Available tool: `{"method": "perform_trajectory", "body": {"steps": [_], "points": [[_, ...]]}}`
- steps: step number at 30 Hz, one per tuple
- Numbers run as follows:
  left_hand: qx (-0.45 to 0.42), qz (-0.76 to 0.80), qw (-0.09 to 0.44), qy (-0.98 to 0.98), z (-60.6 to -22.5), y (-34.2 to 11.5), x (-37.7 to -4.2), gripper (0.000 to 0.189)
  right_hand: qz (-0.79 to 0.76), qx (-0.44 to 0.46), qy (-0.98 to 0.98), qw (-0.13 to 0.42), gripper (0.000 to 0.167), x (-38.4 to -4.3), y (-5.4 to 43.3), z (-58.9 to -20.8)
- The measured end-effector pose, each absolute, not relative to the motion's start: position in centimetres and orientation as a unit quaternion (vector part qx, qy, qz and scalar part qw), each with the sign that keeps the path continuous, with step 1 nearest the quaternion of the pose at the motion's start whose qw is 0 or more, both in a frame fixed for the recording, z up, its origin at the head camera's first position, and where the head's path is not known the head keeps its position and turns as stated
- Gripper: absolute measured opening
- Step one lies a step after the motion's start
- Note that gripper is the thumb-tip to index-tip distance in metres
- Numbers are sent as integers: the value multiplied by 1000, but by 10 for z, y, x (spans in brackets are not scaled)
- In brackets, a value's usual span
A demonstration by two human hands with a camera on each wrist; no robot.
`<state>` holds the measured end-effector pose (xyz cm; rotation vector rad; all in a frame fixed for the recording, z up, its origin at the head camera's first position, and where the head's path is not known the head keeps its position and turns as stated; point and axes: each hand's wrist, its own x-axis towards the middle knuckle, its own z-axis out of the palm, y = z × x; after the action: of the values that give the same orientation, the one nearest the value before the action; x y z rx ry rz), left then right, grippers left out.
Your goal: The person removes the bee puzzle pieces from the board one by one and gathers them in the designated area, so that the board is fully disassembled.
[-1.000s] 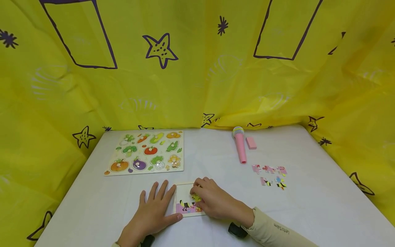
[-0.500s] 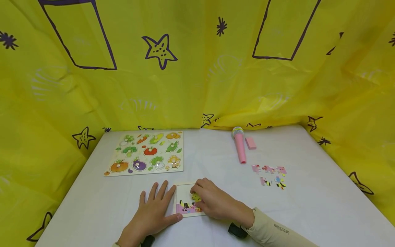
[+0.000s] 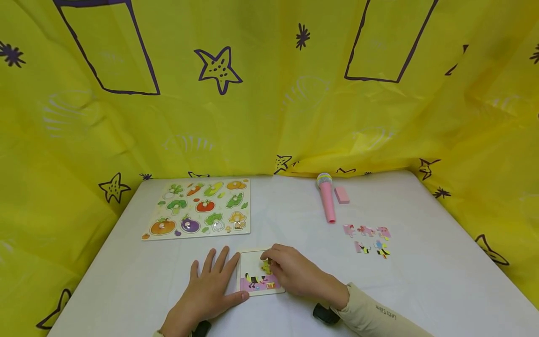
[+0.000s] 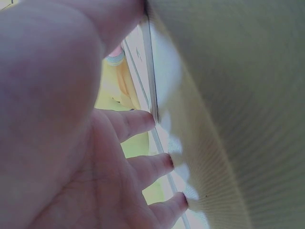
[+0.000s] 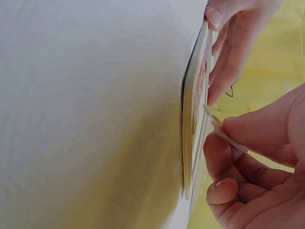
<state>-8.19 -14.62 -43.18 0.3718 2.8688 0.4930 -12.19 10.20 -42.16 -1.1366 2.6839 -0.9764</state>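
In the head view a small puzzle board [image 3: 252, 260] lies at the near middle of the table, with several fitted pieces showing a striped bee along its lower part. My left hand [image 3: 210, 285] is spread flat beside it, thumb and index finger touching the board's left edge. Over the board's right side, my right hand [image 3: 296, 271] pinches a yellow puzzle piece [image 3: 266, 267]. The right wrist view shows that thin puzzle piece [image 5: 228, 136] edge-on between thumb and fingers, tilted against the face of the board [image 5: 193, 114]. Part of the piece is hidden by the fingers.
Several loose puzzle pieces [image 3: 367, 231] lie in two rows on the right. Behind them are a pink toy microphone [image 3: 327, 201] and a pink block [image 3: 342, 195]. A vegetable peg puzzle [image 3: 198, 192] stands back left. Yellow cloth [image 3: 269, 117] hangs around the table [image 3: 126, 281].
My right hand has lifted and turned slightly with the yellow puzzle piece, tilting it and uncovering the board's lower right corner. The left hand has stayed in place.
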Motion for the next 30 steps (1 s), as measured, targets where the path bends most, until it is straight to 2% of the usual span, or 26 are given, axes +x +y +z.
{"method": "perform_trajectory", "body": {"steps": [8, 15, 26, 30], "points": [[127, 167, 105, 972, -432, -146, -82, 97, -399, -323, 857, 44, 15, -121, 113, -420], [120, 163, 117, 972, -430, -145, -83, 97, -412, -318, 853, 16, 15, -119, 135, -419], [127, 176, 112, 970, -431, -147, -81, 96, -428, -262, 865, 8, 15, -115, 180, -414], [127, 176, 116, 969, -430, -147, -82, 97, -432, -250, 866, -16, 16, -114, 198, -413]]}}
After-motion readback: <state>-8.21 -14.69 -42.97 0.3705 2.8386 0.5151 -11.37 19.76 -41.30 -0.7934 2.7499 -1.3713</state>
